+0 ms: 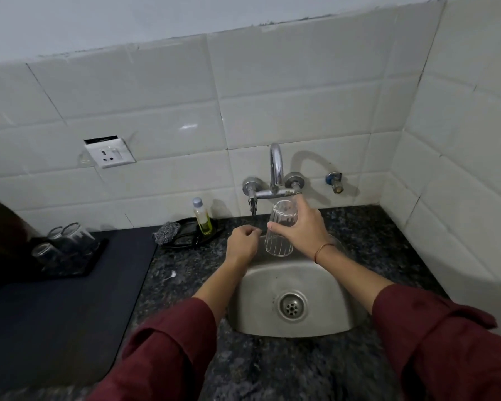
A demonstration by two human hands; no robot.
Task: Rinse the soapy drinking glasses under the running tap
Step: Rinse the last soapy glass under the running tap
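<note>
My right hand (300,227) grips a clear ribbed drinking glass (281,230), held mouth down over the back of the steel sink (324,290), just under the wall tap (275,180). No water stream is clearly visible from the spout. My left hand (242,241) hovers at the sink's back left edge, fingers curled in with nothing in them. Three more glasses (65,241) stand upside down on a black tray (70,267) at the far left.
A steel scrubber (166,233) and a bottle of yellow liquid (203,217) sit on a black dish behind the sink's left side. A dark mat (55,314) covers the counter at left. A wall socket (110,154) and a side valve (334,182) are on the tiles.
</note>
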